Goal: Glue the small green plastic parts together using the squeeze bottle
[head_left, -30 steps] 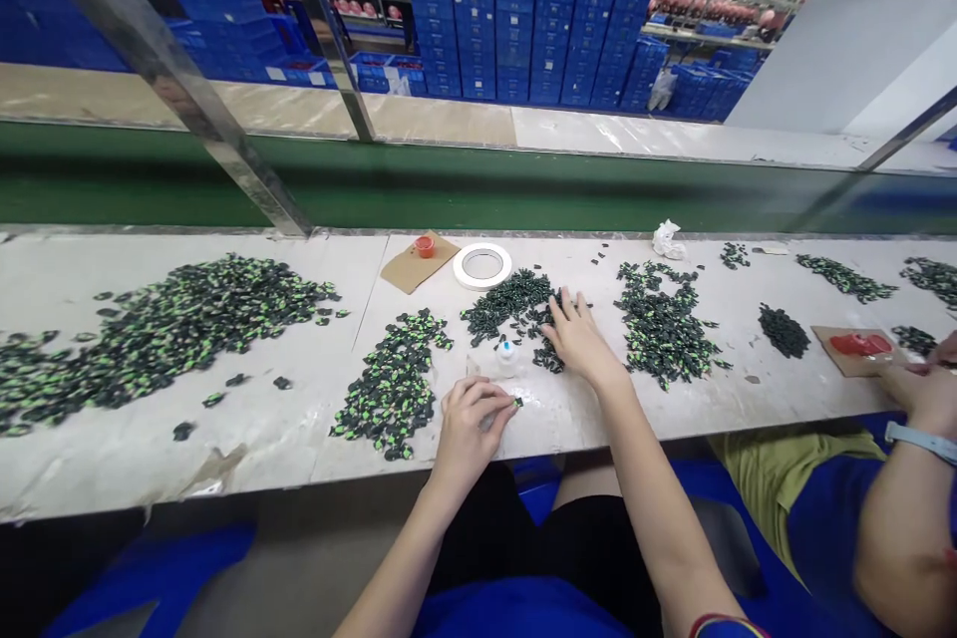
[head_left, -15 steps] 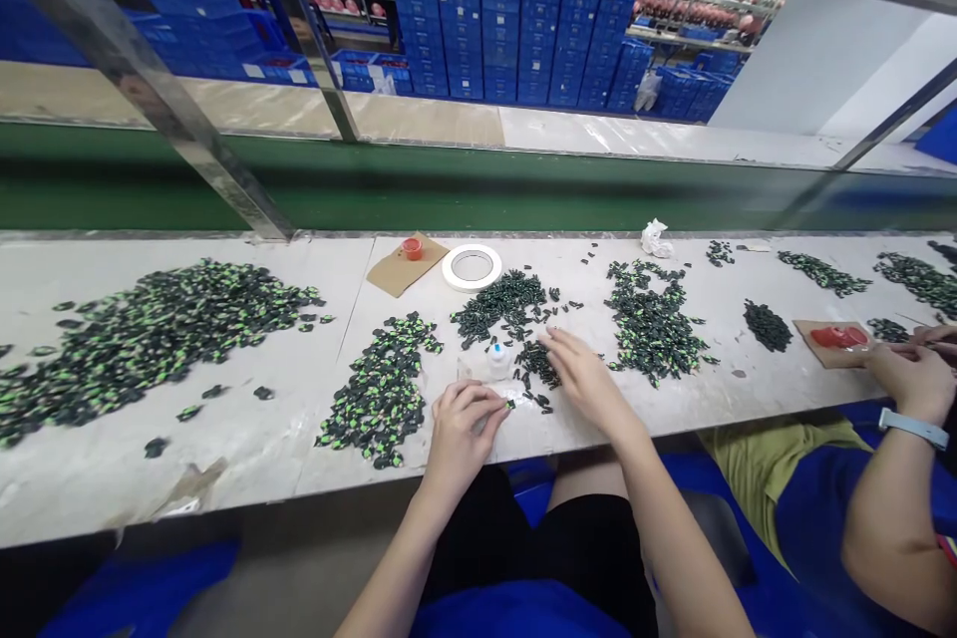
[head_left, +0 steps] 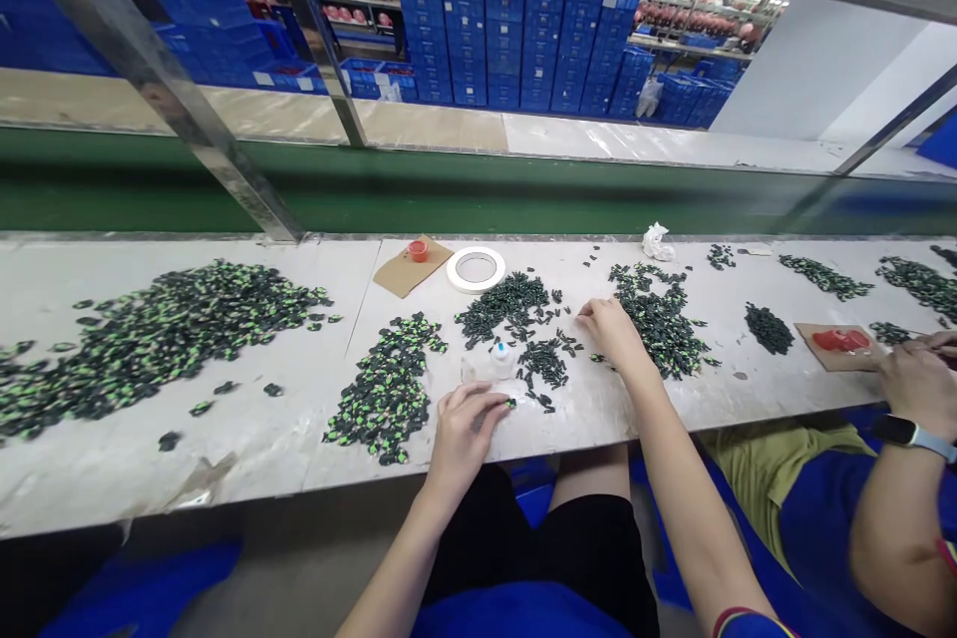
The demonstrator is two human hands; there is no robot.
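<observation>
1. Where the left hand [head_left: 465, 427] rests at the lower centre of the frame, its fingers are curled together and pinch a small dark piece [head_left: 511, 403] at the fingertips, low on the bench [head_left: 261, 429].
2. The right hand [head_left: 614, 331] lies right of centre, fingers narrowed and pointing toward the upper left, its fingertips at the left edge of a green-and-black pile [head_left: 658, 324]; whether it grips a piece cannot be told.
3. Between the two hands sits a small scatter of dark pieces [head_left: 545, 361], with a small white bottle [head_left: 502, 357] just beside it.
4. Above the bottle lies a dark heap [head_left: 504, 304], and above that a white tape roll [head_left: 476, 269] lying flat.
5. Left of the roll, a cardboard scrap [head_left: 400, 274] carries a small red cap [head_left: 418, 249].
6. Left of the left hand lies another green-and-black heap [head_left: 385, 389]; a large spread of pieces [head_left: 157, 329] fills the left of the frame.
7. At the right edge, a co-worker's hand [head_left: 916, 374] is near a cardboard piece bearing red material [head_left: 838, 341].
</observation>
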